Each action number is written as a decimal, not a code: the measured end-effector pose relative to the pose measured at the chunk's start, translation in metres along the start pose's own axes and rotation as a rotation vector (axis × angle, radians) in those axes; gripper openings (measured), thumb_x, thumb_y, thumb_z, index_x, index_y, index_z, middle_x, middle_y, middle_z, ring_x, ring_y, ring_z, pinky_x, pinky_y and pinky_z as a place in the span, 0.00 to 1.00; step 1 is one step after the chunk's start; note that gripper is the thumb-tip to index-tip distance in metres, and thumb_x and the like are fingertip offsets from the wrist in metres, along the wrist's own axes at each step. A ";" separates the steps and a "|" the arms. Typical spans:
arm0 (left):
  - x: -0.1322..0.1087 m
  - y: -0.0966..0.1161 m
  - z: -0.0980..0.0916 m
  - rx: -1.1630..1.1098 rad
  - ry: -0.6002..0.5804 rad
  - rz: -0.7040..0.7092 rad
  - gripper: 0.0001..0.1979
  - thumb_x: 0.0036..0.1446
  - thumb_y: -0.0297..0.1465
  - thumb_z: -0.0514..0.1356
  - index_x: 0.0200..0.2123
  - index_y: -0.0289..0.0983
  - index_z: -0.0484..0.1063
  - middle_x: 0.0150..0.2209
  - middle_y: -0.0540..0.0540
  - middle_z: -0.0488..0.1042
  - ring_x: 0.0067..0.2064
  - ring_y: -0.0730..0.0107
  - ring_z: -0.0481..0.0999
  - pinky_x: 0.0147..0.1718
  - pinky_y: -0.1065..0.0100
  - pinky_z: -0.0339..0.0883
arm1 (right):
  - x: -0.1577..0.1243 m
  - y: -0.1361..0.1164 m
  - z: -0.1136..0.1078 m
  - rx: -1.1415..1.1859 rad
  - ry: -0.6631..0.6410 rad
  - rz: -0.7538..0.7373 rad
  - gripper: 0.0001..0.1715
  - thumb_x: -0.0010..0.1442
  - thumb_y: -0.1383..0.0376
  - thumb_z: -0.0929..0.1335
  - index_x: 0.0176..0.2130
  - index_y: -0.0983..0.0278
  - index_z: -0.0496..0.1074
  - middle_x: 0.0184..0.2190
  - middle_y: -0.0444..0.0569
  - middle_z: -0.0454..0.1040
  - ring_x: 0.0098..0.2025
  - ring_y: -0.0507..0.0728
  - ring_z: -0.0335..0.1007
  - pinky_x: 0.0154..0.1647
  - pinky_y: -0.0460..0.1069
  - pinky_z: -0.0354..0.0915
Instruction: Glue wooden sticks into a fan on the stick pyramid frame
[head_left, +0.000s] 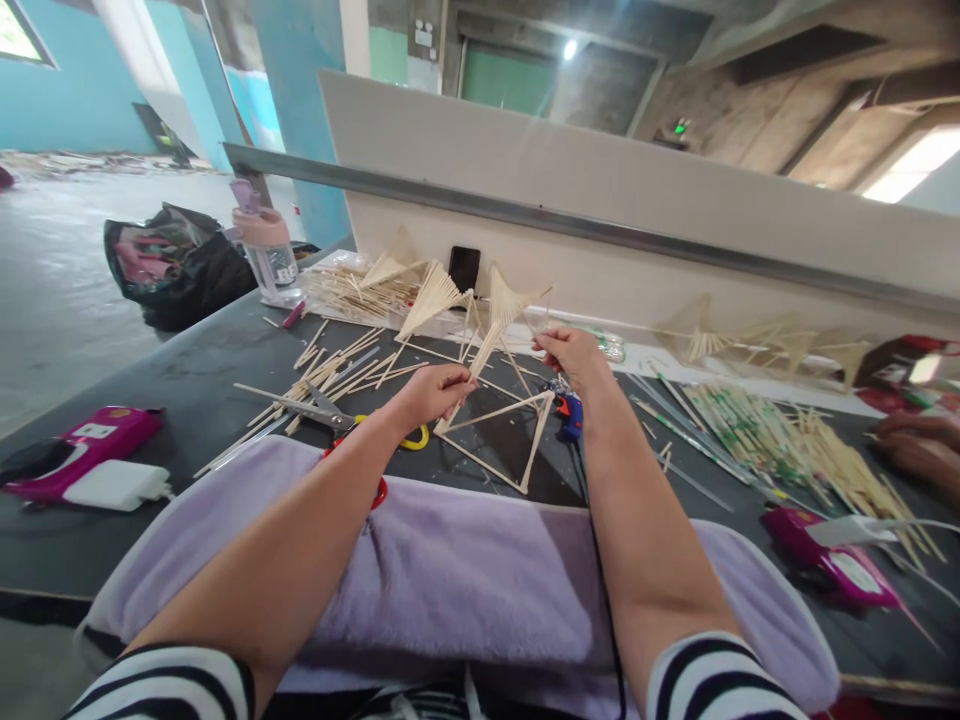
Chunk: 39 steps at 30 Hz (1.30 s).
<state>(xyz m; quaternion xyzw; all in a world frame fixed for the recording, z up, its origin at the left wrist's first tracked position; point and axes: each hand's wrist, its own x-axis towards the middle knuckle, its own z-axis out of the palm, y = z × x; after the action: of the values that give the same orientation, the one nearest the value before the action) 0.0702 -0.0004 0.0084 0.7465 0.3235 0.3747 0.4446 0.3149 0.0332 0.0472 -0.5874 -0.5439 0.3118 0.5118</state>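
Observation:
A model of thin wooden sticks (504, 300), with a twisted fan-like surface and triangular frames, stands over the dark table in front of me. My left hand (442, 390) is closed on the lower end of its fan of sticks. At the model's right side my right hand (566, 352) holds its fingertips pinched together; whatever is between them is too small to make out. Just below the right hand lies a blue glue gun (571, 418). Scissors (319, 412) with red and yellow handles lie partly hidden behind my left forearm.
Loose sticks (330, 375) lie to the left, more bundled sticks (780, 440) to the right. A water bottle (270, 250) stands at the back left. Magenta devices (105, 450) flank a lilac cloth (465, 570) at the front edge. Another person's hand (919, 440) is at far right.

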 end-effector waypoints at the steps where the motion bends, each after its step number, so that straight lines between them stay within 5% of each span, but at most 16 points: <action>1: 0.000 0.000 0.000 0.003 0.007 0.000 0.09 0.54 0.35 0.56 0.31 0.34 0.70 0.20 0.54 0.65 0.16 0.81 0.62 0.15 0.76 0.54 | 0.002 0.002 0.003 0.012 -0.009 -0.012 0.09 0.48 0.63 0.69 0.28 0.68 0.73 0.24 0.46 0.74 0.16 0.44 0.58 0.14 0.40 0.52; 15: -0.001 0.006 0.005 -0.031 0.003 -0.049 0.10 0.53 0.35 0.58 0.33 0.34 0.71 0.20 0.52 0.67 0.15 0.81 0.61 0.14 0.75 0.52 | -0.008 0.017 0.017 -0.054 -0.156 -0.174 0.17 0.54 0.56 0.67 0.36 0.66 0.76 0.31 0.48 0.75 0.19 0.46 0.61 0.17 0.42 0.55; 26: 0.000 0.001 0.004 -0.001 -0.001 -0.039 0.08 0.54 0.34 0.57 0.32 0.34 0.70 0.17 0.54 0.64 0.14 0.80 0.62 0.14 0.75 0.54 | -0.003 0.028 0.021 -0.092 -0.196 -0.171 0.21 0.52 0.52 0.68 0.36 0.67 0.76 0.15 0.42 0.67 0.17 0.49 0.60 0.17 0.43 0.54; 39: 0.000 0.002 0.005 0.073 0.005 -0.028 0.09 0.54 0.36 0.56 0.30 0.35 0.68 0.14 0.56 0.62 0.15 0.79 0.62 0.15 0.76 0.55 | -0.005 0.025 0.021 -0.090 -0.218 -0.162 0.20 0.51 0.53 0.68 0.36 0.66 0.76 0.24 0.47 0.74 0.19 0.49 0.63 0.18 0.44 0.56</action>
<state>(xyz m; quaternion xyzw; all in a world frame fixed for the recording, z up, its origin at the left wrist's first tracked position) 0.0743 -0.0031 0.0087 0.7567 0.3484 0.3582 0.4217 0.3024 0.0364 0.0173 -0.5265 -0.6553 0.3066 0.4465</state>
